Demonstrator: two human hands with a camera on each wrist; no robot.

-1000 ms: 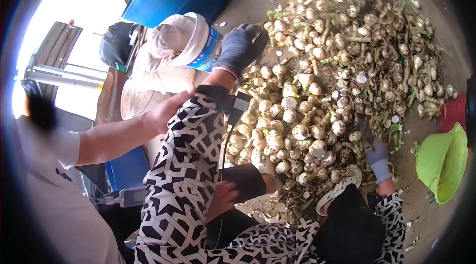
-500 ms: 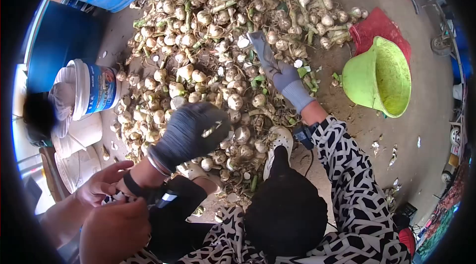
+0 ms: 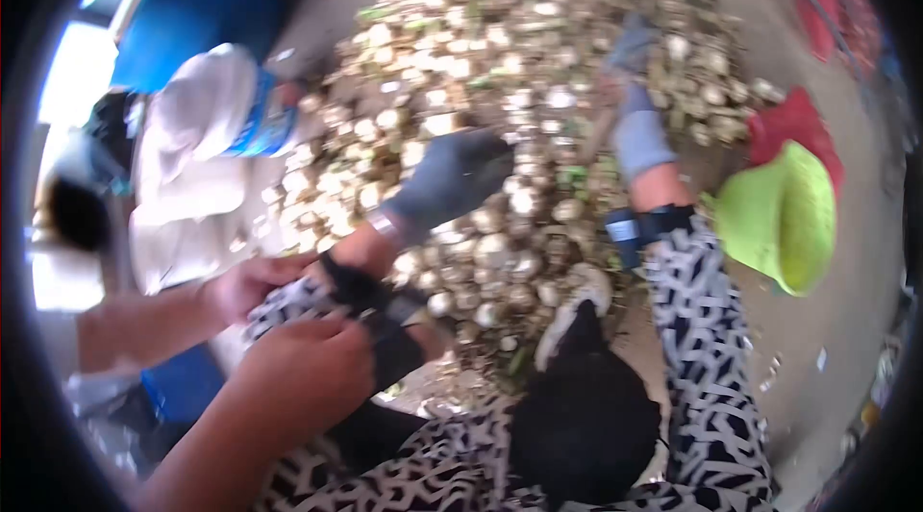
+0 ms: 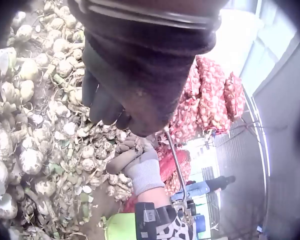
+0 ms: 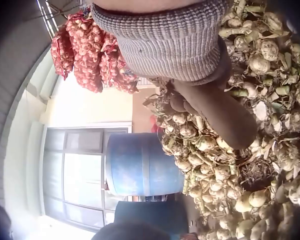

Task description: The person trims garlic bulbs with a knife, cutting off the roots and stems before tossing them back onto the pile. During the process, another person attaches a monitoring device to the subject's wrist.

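A wide heap of garlic bulbs [image 3: 490, 248] with stalks and dry leaves covers the floor. My left hand [image 3: 452, 180], in a dark grey glove, hovers over the heap with loosely bent fingers and holds nothing visible. Another person's bare hands, one at my sleeve [image 3: 312, 363] and one farther back [image 3: 255, 286], work at the black strap [image 3: 356, 281] on my left wrist. My right hand [image 3: 635, 118], in a grey glove, reaches over the heap's right side, blurred in the head view. The right wrist view shows its thumb [image 5: 225, 117] stretched out, fingers partly hidden behind.
A lime-green tub [image 3: 760, 214] lies tipped on the right beside a red sack [image 3: 798, 132]. At left stand a white-and-blue bucket [image 3: 260, 113] and a large blue container [image 3: 202, 12]. Red net bags [image 4: 210, 95] filled with bulbs hang behind. A shoe [image 3: 577, 305] rests at the heap's near edge.
The head view has swung from the left side toward the heap. My right arm stretches farther forward. The other person's hands have come together at my left wrist.
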